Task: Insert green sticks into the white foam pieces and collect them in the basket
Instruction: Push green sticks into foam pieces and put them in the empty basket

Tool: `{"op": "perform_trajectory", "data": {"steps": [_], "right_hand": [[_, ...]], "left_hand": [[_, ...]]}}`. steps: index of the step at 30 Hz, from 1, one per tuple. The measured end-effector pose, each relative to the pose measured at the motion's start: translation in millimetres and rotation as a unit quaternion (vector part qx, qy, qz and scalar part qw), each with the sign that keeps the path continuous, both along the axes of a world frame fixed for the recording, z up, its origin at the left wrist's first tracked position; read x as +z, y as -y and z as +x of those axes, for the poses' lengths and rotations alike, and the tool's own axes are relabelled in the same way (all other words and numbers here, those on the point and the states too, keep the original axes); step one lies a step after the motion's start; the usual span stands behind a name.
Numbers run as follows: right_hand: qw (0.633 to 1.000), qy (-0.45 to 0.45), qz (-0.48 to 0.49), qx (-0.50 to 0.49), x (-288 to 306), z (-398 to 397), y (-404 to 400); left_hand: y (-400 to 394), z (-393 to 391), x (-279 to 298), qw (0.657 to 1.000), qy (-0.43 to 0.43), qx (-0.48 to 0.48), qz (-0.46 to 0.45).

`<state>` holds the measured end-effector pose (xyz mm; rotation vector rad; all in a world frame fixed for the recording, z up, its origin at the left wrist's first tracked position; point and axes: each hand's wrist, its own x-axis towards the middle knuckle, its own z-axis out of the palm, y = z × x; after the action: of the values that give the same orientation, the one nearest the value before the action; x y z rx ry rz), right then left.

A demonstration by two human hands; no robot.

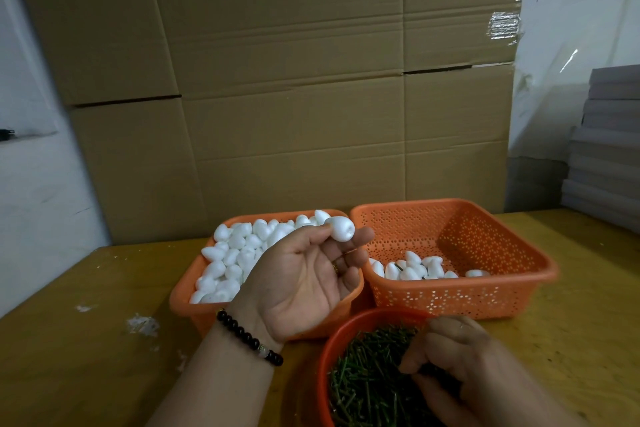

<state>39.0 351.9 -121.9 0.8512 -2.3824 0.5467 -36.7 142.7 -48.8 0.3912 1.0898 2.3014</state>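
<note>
Left hand (pixel 304 284) raised palm-up over the full orange basket (pixel 183 291) of plain foam pieces (pixel 232 253). Thumb and fingertips pinch one white teardrop foam piece (pixel 341 227); the other fingers lie loosely curved.

Right hand (pixel 460 367) is down in the round orange bowl (pixel 332 343) of green sticks (pixel 367 385), fingers curled and pinching among them. Cannot tell whether a single stick is already in its grip; the fingertips hide it.

Collecting basket (pixel 519 288), right of the full one, holds a few finished pieces (pixel 419 269), with at least one green stem showing. Most of the stock is still unstuck, so the job looks early.

Step in hand, as I judge it: pick one stick, then push it into the held piece.
- Separate a single stick and hold it close to its tip, so it does not bend.
- Turn the foam so one end faces the stick.
- Drive along the long axis; going off-centre risks splitting the side.
- Pinch the foam lightly, since it dents.

White crumbs (pixel 142 324) litter the desk (pixel 86 357) at left.
</note>
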Motion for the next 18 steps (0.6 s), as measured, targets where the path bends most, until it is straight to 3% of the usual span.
{"op": "perform_trajectory", "data": {"steps": [11,18], "right_hand": [[1.000,-0.014,-0.025,0.011,1.2,0.3,0.4],[0.999,-0.028,-0.040,0.009,-0.3,-0.1,0.9]], "left_hand": [[-9.1,1.3,-4.1,0.990,0.101,-0.026,0.096],[-12.2,-1.5,-5.9,0.988,0.111,0.039,0.102]]}}
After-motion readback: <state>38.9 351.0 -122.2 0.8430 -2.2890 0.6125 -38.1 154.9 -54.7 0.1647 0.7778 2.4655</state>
